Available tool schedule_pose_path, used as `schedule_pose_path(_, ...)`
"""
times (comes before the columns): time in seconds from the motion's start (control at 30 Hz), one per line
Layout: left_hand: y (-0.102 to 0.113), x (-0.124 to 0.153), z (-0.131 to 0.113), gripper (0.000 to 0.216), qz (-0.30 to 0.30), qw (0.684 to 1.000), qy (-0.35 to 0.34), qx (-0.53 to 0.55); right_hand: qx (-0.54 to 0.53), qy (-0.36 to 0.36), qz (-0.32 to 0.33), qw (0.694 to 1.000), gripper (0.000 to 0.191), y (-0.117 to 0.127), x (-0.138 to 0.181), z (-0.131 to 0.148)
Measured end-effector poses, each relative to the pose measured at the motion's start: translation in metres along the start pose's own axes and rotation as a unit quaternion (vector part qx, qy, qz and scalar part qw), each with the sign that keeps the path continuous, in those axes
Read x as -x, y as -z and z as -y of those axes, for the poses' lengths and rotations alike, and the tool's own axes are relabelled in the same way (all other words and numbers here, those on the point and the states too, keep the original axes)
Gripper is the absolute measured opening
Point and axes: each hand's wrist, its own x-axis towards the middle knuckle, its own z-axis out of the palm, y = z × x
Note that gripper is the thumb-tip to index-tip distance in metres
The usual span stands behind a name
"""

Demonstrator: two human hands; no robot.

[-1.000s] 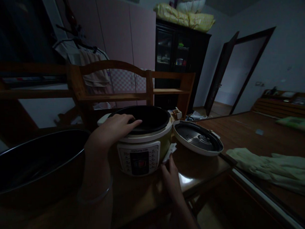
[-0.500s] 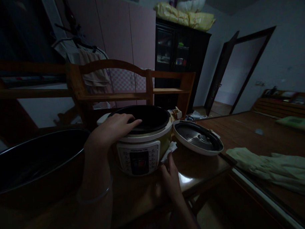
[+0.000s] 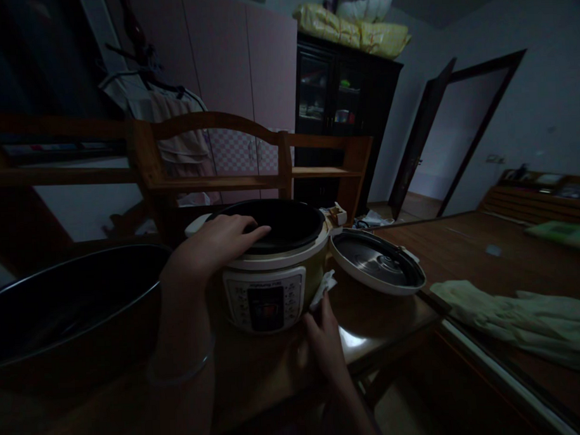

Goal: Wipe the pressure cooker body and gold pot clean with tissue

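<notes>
bracing our left hand [image 3: 210, 245] flat on cooker [image 3: 273, 275] rim | right hand [image 3: 325, 340] pinching cloth [image 3: 323, 286] | panel lettering unreadable in gloom

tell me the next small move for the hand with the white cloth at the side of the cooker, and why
Probably slide the white cloth a little further along the pale round cooker's side wall. The right hand presses it there, low by the control panel, while the left hand rests on the dark rim, steadying it.

Wooden table [image 3: 370, 326] at lower centre, bearing rice cooker [image 3: 273, 269], its lid [image 3: 377, 263], dark basin [image 3: 69, 308] at left.
</notes>
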Motion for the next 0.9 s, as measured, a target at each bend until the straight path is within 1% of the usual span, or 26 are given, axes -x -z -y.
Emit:
schedule_pose_path(0.2, 0.000, -0.001, 0.000, 0.061, -0.002, 0.999, 0.028, 0.015, 0.004, 0.003, 0.018, 1.000, 0.083, 0.001, -0.001, 0.003)
schedule_pose_path(0.27, 0.000, 0.000, 0.001, 0.058, -0.002, 1.000, 0.020, 0.006, 0.005, 0.000, 0.017, 1.000, 0.083, 0.001, -0.001, 0.002)
schedule_pose_path(0.37, 0.001, 0.001, 0.000, 0.057, 0.010, 1.000, -0.010, -0.021, 0.008, -0.004, 0.011, 1.000, 0.081, 0.002, 0.000, 0.001)
schedule_pose_path(0.43, 0.001, 0.001, -0.001, 0.058, 0.011, 1.000, -0.011, -0.027, 0.002, 0.015, 0.012, 1.000, 0.080, 0.002, 0.002, 0.002)
schedule_pose_path(0.57, 0.000, 0.001, -0.002, 0.057, -0.004, 1.000, 0.014, -0.008, -0.026, 0.082, 0.042, 0.995, 0.082, 0.001, 0.005, 0.005)
schedule_pose_path(0.63, 0.000, 0.000, -0.002, 0.055, -0.001, 1.000, 0.014, -0.002, -0.024, 0.090, 0.054, 0.994, 0.083, -0.001, 0.006, 0.004)
schedule_pose_path(0.77, 0.002, 0.001, -0.004, 0.058, 0.001, 1.000, 0.025, 0.003, 0.007, 0.086, 0.045, 0.995, 0.086, -0.003, 0.004, -0.005)
schedule_pose_path(0.9, 0.002, 0.001, -0.004, 0.063, 0.001, 1.000, 0.023, 0.004, 0.025, 0.053, 0.012, 0.998, 0.074, -0.004, -0.001, -0.013)
